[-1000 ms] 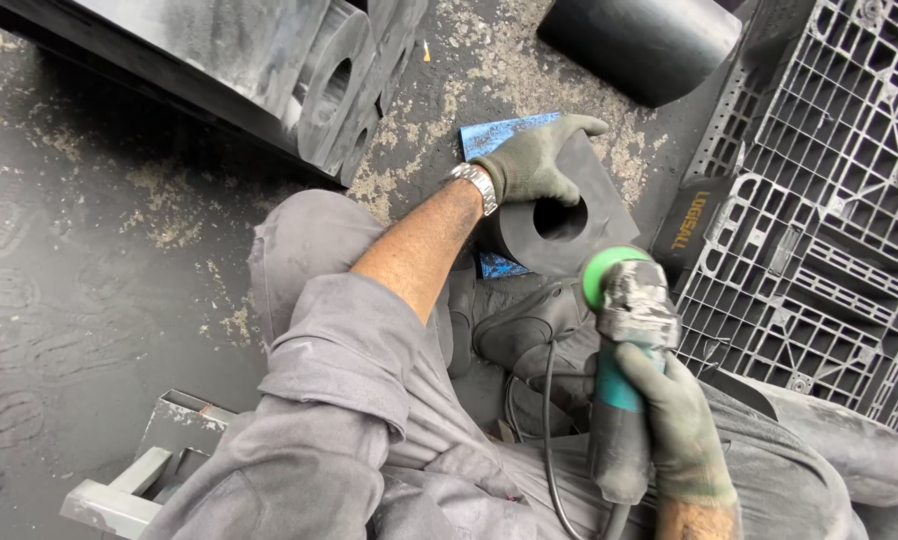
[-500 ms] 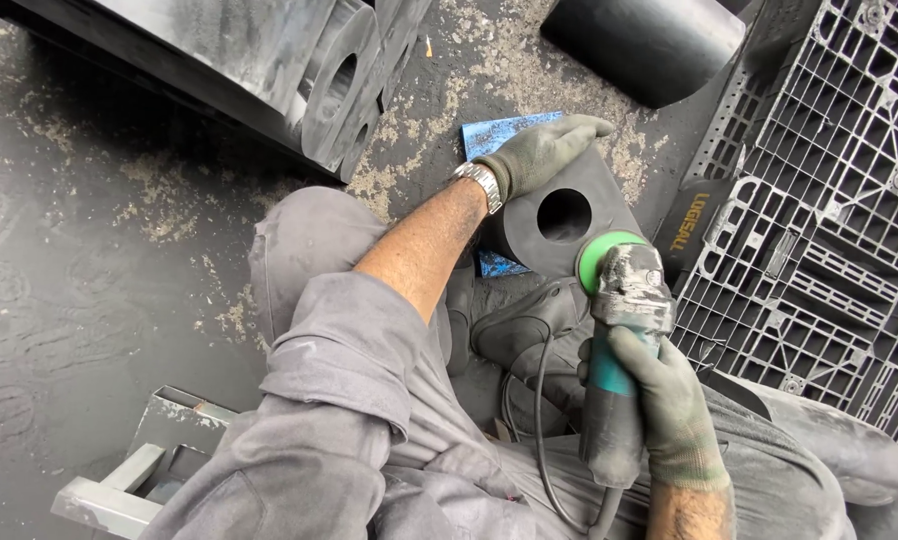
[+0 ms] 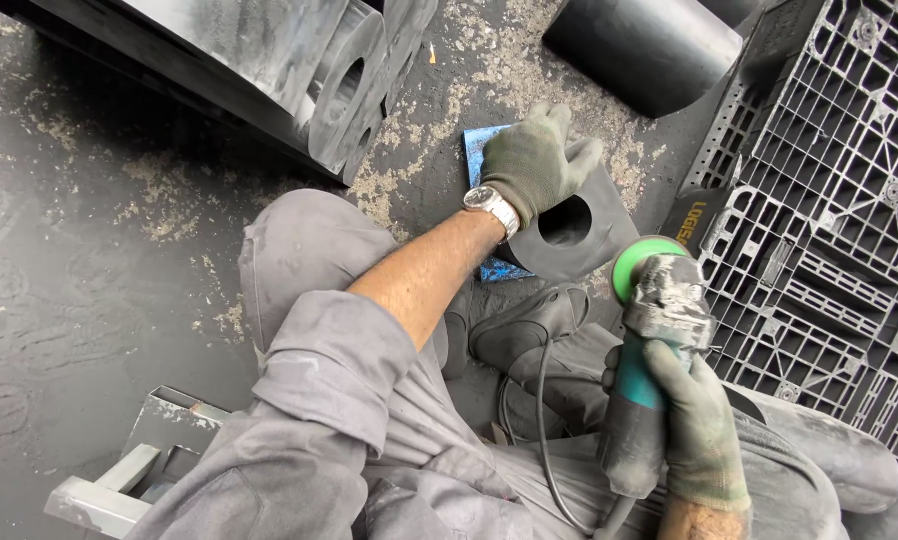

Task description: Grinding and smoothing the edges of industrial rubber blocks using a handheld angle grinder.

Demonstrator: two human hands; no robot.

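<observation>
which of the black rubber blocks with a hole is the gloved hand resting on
The small flat block lying on the blue sheet, under the left hand. The other holed blocks are long ones stacked at upper left, untouched. The right hand holds the grinder.

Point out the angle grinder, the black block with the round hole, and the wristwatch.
angle grinder (image 3: 659, 300), head view, on its grey gear head.
black block (image 3: 609, 215), head view, right of its hole.
wristwatch (image 3: 493, 205), head view, on the dial.
</observation>
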